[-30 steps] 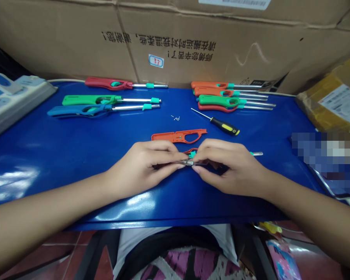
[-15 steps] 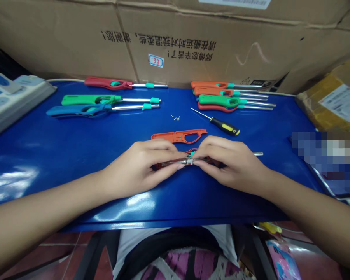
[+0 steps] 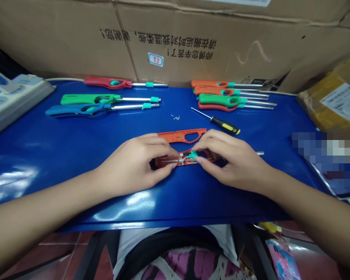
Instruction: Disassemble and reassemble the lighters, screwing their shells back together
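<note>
Your left hand point(image 3: 134, 165) and right hand point(image 3: 235, 159) have shifted up the blue table point(image 3: 76, 140) | fingertips of both pinch the opened lighter point(image 3: 173, 160) mid-table, beside the orange shell point(image 3: 186, 136) | cardboard boxes point(image 3: 221, 35) behind, power strip point(image 3: 14, 97) left

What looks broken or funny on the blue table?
The orange long-necked lighter between the left hand and right hand lies open, insides showing. Its orange plastic cover half lies apart just behind. Tiny bent metal bits lie loose beside the black-and-yellow screwdriver. The other coloured lighters at the back look whole.
</note>
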Action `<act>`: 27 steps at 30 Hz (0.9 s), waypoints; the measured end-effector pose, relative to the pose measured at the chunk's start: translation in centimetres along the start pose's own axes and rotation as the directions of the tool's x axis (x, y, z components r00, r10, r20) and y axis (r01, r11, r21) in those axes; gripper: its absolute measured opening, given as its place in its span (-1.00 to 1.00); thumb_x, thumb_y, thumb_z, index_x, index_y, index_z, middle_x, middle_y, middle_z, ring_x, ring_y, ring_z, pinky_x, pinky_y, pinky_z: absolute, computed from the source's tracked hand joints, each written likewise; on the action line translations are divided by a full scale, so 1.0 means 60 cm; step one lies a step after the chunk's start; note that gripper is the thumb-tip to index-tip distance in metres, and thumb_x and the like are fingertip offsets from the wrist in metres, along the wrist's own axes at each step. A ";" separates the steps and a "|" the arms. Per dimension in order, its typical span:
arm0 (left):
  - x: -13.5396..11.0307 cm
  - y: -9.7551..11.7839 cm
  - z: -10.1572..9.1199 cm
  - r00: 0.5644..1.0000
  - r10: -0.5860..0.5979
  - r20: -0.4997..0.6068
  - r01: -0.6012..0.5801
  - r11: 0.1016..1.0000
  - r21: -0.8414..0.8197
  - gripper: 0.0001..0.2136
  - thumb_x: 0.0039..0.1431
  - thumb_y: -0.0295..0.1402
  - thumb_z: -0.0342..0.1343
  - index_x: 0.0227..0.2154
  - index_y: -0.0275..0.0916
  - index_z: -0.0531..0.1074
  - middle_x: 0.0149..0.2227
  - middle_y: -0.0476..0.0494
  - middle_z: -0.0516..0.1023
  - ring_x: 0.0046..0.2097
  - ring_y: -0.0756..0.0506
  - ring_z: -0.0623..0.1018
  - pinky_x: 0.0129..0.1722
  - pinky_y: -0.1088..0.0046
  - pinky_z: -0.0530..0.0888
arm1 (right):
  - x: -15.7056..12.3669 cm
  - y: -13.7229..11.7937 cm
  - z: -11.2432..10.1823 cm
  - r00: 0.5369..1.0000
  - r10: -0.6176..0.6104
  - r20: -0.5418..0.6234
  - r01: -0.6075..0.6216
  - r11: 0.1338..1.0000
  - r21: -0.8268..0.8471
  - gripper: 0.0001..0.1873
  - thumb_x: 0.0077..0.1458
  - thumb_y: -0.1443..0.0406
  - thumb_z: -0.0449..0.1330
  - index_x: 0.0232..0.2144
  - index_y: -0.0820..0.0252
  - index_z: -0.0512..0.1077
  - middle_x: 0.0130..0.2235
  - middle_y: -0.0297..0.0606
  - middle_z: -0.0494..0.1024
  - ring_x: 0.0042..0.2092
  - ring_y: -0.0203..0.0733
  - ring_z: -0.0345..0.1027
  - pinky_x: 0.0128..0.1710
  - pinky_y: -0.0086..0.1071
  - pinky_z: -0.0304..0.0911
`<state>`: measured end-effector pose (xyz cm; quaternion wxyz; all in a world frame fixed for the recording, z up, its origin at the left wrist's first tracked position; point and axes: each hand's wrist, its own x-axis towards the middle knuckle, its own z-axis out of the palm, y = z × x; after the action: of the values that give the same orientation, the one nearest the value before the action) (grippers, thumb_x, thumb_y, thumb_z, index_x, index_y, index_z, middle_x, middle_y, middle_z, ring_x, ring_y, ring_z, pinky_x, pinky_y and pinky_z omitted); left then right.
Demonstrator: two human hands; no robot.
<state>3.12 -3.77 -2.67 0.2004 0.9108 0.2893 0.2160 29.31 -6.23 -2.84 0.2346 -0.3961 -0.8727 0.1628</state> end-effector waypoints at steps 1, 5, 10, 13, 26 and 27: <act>0.000 0.000 0.001 1.000 -0.006 0.006 0.006 1.000 0.003 -0.85 0.27 -0.39 0.18 -0.14 -0.21 0.60 -0.20 -0.09 0.65 -0.16 -0.10 0.58 -0.13 0.36 0.50 | 0.001 0.000 0.001 1.000 0.005 0.006 -0.005 1.000 0.001 -0.80 0.28 0.33 0.17 -0.05 0.14 0.49 -0.08 -0.23 0.52 -0.14 -0.20 0.43 -0.20 -0.33 0.32; 0.001 -0.001 0.002 1.000 -0.001 -0.015 0.001 1.000 0.015 -0.84 0.32 -0.36 0.16 -0.13 -0.21 0.61 -0.19 -0.09 0.65 -0.15 -0.09 0.58 -0.10 0.36 0.50 | 0.004 0.003 0.002 0.999 -0.036 0.029 0.036 0.999 0.003 -0.77 0.29 0.32 0.16 -0.03 0.17 0.51 -0.09 -0.18 0.50 -0.07 -0.15 0.40 -0.09 -0.29 0.34; 0.004 -0.004 0.005 0.999 -0.006 -0.039 0.005 1.000 -0.016 -0.86 0.33 -0.36 0.17 -0.17 -0.21 0.62 -0.21 -0.08 0.66 -0.14 -0.07 0.60 -0.10 0.39 0.50 | 0.002 0.003 -0.002 0.969 -0.197 0.149 0.214 0.970 -0.111 -0.68 0.34 0.28 0.12 0.08 0.14 0.50 0.12 -0.08 0.46 0.11 -0.02 0.33 0.11 -0.07 0.25; 0.004 -0.007 0.012 0.997 -0.044 -0.056 0.040 0.997 -0.071 -0.87 0.31 -0.34 0.22 -0.17 -0.19 0.64 -0.21 -0.07 0.67 -0.15 -0.07 0.61 -0.11 0.41 0.50 | -0.003 0.001 -0.005 0.949 -0.220 0.225 0.263 0.948 -0.181 -0.61 0.36 0.26 0.10 0.17 0.17 0.44 0.27 -0.04 0.36 0.23 0.07 0.24 0.20 0.02 0.18; 0.006 -0.007 0.023 0.992 -0.026 -0.123 0.014 0.995 -0.098 -0.91 0.26 -0.32 0.28 -0.25 -0.16 0.67 -0.25 -0.04 0.69 -0.23 -0.04 0.62 -0.13 0.36 0.46 | 0.002 0.011 0.007 0.969 -0.146 0.199 0.178 0.972 -0.152 -0.61 0.36 0.27 0.10 0.18 0.21 0.40 0.16 -0.08 0.48 0.16 -0.02 0.30 0.16 -0.08 0.24; 0.006 -0.006 0.023 0.993 -0.030 -0.118 0.021 0.997 -0.076 -0.91 0.27 -0.31 0.27 -0.25 -0.16 0.67 -0.25 -0.05 0.69 -0.23 -0.05 0.61 -0.13 0.36 0.46 | 0.002 0.011 0.007 0.970 -0.150 0.194 0.180 0.972 -0.150 -0.62 0.36 0.27 0.10 0.17 0.20 0.40 0.16 -0.08 0.48 0.16 -0.02 0.31 0.15 -0.07 0.24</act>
<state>3.91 -3.61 -3.90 0.2192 0.8845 0.3039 0.2778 29.42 -5.76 -3.45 0.1331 -0.3236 -0.9309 0.1043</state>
